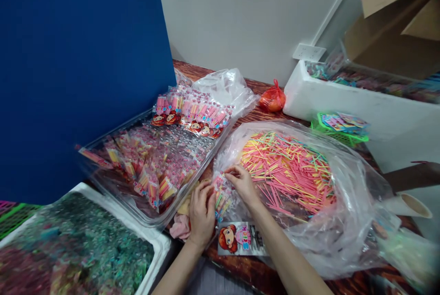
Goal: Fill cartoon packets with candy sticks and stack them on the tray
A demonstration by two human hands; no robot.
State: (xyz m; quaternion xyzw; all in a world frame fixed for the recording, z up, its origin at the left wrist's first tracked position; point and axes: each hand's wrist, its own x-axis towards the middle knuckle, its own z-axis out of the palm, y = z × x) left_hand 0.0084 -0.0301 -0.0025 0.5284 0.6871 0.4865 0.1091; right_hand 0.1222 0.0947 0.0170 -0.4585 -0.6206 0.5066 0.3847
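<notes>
My left hand (202, 212) is curled against the left side of a small clear packet (222, 199) of coloured sticks, holding it near the table's front edge. At the packet's upper end, the thumb and fingers of my right hand (242, 185) are pinched on its printed edge. Just below lies a printed pouch (237, 239) with a red-haired cartoon girl. A large clear plastic bag (347, 194) lies open to the right, with a heap of pink, yellow and green sticks (288, 166) in it. Some crumpled pink and yellow cloth (180, 226) is beside my left wrist.
Left of my hands, a clear plastic tray (161, 221) holds many filled packets (151, 180). White foam boxes stand at front left (160, 251) and back right (343, 95). A red bag (272, 98), a green basket (338, 135) and a cardboard tube (410, 205) are also around. A blue panel (75, 66) borders the left.
</notes>
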